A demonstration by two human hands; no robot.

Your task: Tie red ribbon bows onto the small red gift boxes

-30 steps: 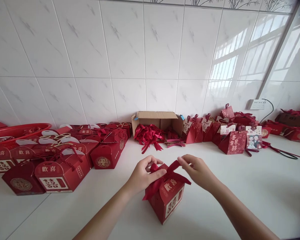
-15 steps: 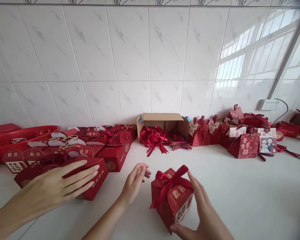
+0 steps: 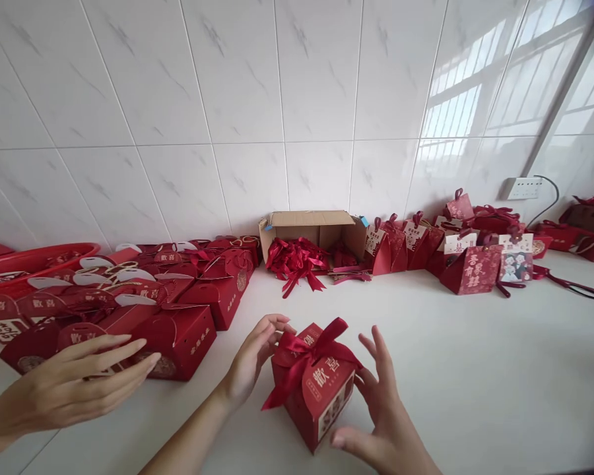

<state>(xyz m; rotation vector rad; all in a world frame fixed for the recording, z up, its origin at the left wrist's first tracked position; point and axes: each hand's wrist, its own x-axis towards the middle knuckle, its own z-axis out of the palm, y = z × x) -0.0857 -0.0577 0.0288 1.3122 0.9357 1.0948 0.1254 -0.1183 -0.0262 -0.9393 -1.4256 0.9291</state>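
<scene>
A red gift box [image 3: 321, 396] with a glossy ribbon bow [image 3: 309, 356] stands on the white tabletop between my hands. My left hand [image 3: 252, 359] is at its left back edge, fingers loosely bent and apart, their tips partly hidden by the ribbon. On the box's right side, my right hand [image 3: 383, 409] is spread open. One bent finger is close to or touching the box edge, while the thumb stands clear. Another person's hand [image 3: 86, 376] reaches in at far left, with outstretched fingers over a red box [image 3: 175, 343].
Several red boxes [image 3: 222, 297] and a red basin [image 3: 44, 260] line the left. At the wall, a cardboard carton [image 3: 309, 219] lies on its side, holding red ribbon bows [image 3: 297, 260]. More gift boxes [image 3: 475, 270] stand right, near a socket [image 3: 522, 188].
The gift box has shifted left, and my left hand has come up to its side. My right hand's fingers have spread and lifted off the bow. The other person's hand has drawn back left.
</scene>
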